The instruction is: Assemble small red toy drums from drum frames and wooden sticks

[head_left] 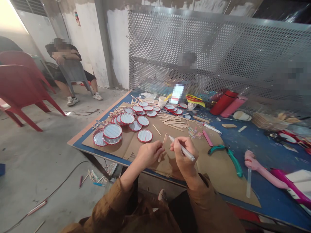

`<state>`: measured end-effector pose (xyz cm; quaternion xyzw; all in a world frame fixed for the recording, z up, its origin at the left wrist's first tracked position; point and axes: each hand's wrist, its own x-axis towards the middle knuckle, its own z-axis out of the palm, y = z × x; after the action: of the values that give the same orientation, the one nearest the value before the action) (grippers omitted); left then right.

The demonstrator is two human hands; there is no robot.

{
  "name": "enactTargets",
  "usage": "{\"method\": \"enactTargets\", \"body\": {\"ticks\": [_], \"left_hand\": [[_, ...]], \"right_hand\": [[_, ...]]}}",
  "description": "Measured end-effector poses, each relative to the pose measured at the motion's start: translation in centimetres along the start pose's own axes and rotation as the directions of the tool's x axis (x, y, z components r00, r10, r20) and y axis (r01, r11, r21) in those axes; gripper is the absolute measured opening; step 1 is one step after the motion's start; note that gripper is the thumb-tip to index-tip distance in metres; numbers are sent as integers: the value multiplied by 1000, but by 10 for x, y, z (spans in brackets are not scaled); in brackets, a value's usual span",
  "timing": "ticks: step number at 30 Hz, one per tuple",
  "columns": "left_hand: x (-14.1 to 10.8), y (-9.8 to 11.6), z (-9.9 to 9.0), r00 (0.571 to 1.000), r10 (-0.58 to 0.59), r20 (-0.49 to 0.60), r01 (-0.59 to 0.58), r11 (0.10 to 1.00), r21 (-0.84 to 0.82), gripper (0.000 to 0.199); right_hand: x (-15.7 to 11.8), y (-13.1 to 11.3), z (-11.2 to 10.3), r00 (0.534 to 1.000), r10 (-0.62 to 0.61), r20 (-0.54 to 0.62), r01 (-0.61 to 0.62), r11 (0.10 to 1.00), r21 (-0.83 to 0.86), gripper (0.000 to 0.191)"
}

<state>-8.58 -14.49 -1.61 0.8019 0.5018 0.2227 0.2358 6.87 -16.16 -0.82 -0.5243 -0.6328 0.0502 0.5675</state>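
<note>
My left hand [150, 154] pinches a thin wooden craft stick [164, 142] that stands tilted over the cardboard sheet [213, 161]. My right hand [186, 153] is closed around a white marker pen [185, 151], its tip close to the stick's upper end; whether they touch I cannot tell. Left of my hands lie several round discs with red rims and silvery faces, the nearest disc [144, 136] lying flat on the cardboard. Beyond my hands is a pile of loose wooden sticks [173, 122].
A pink glue gun [264, 171] and teal pliers [228, 153] lie to the right. Colourful rubber bands [193, 132], a paper cup [161, 102], a lit phone [177, 94] and a red bottle [223, 102] sit farther back. A perforated metal panel [157, 42] borders the table. A person [70, 64] sits at left.
</note>
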Motion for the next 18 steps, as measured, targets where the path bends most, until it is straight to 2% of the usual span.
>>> {"method": "enactTargets", "body": {"ticks": [7, 18], "left_hand": [[0, 2, -2, 1000, -19, 9, 19, 1000, 0, 22], [0, 1, -1, 1000, -7, 4, 7, 1000, -9, 22]], "right_hand": [[2, -5, 0, 999, -28, 44, 29, 1000, -4, 14], [3, -6, 0, 998, -39, 39, 40, 999, -12, 13]]}}
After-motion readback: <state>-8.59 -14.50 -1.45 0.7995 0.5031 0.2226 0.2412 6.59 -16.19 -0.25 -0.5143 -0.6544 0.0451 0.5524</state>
